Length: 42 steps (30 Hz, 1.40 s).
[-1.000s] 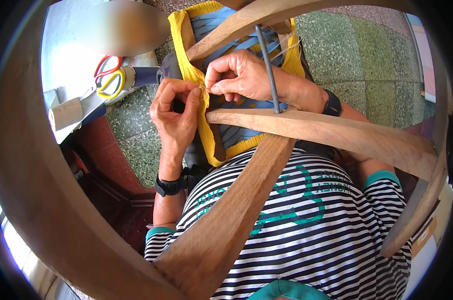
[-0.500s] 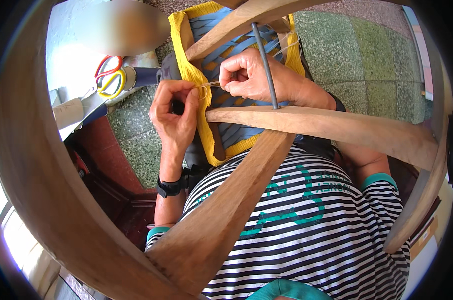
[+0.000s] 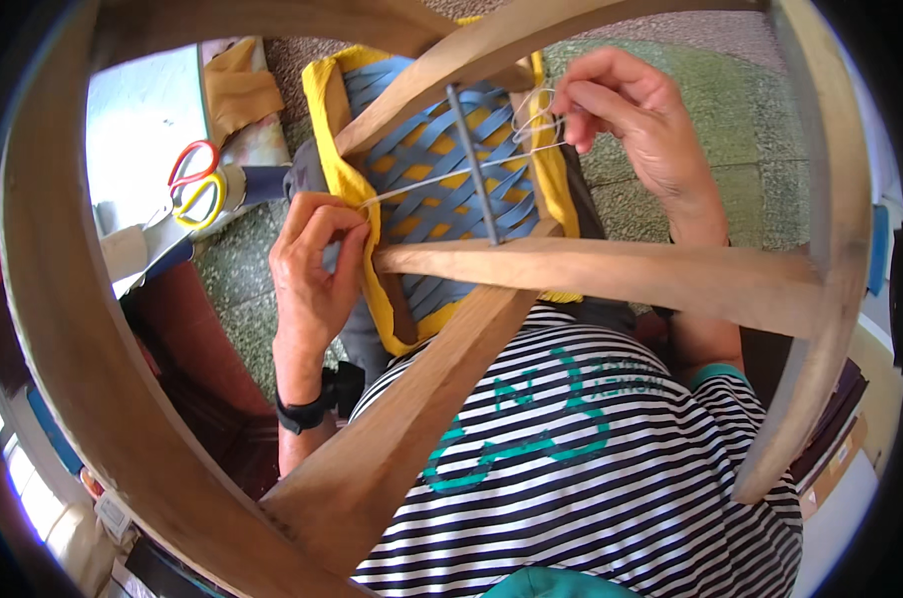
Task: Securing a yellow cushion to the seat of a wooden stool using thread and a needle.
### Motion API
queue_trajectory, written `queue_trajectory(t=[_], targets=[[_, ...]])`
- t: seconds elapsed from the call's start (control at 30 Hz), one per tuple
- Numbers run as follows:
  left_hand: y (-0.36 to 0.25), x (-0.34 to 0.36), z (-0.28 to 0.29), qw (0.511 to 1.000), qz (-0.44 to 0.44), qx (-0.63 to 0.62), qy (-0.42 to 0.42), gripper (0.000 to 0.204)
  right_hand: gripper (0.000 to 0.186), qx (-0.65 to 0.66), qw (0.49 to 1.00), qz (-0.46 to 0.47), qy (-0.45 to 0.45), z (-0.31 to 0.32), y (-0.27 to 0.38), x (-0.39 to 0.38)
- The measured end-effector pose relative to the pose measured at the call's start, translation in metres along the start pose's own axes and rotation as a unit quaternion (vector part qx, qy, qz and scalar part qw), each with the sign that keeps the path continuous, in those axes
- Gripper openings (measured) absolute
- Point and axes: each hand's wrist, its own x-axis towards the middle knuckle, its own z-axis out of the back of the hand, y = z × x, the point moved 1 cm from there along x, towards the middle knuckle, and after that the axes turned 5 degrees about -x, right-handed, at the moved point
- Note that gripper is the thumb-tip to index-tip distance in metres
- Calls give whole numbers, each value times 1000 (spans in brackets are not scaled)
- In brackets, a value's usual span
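A wooden chair frame [image 3: 611, 267] lies upturned over my lap, its seat underside woven from blue straps [image 3: 426, 204]. Yellow fabric [image 3: 324, 108] runs along the seat's edge. My left hand [image 3: 312, 264] pinches the fabric's left edge between thumb and fingers. From that spot a pale thread [image 3: 441, 179] stretches across the webbing to my right hand [image 3: 643, 125], raised beyond the seat's right edge. My right fingers are pinched on the thread, with loose loops hanging beside them. Whether a needle is in them, I cannot tell.
Curved chair legs and a thin metal rod [image 3: 474, 164] cross over the seat. To the left, scissors with red and yellow handles [image 3: 204, 199] stand beside a blue cylinder [image 3: 262, 184]. Tan cloth [image 3: 242, 90] lies on a light surface behind them.
My right hand has pulled away from my left, up and to the right, drawing the thread taut across the seat. My left hand stays at the fabric's left edge. The view has shifted slightly.
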Motion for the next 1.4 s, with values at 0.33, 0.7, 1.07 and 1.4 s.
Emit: queue_trajectory(t=[0.33, 0.7, 1.07, 1.4], targets=[[-9, 15, -3, 981, 43, -190, 25, 7, 11, -151, 987, 49, -8, 54, 13, -24], [-2, 7, -5, 942, 122, -311, 26, 11, 20, -313, 947, 50, 56, 1, -19, -21], [6, -3, -3, 934, 122, -323, -94, 10, 10, -460, 868, 174, -67, -11, -20, -19], [-7, 5, 0, 938, 145, -309, -61, 13, 21, -396, 864, 312, 6, -39, -16, -2]])
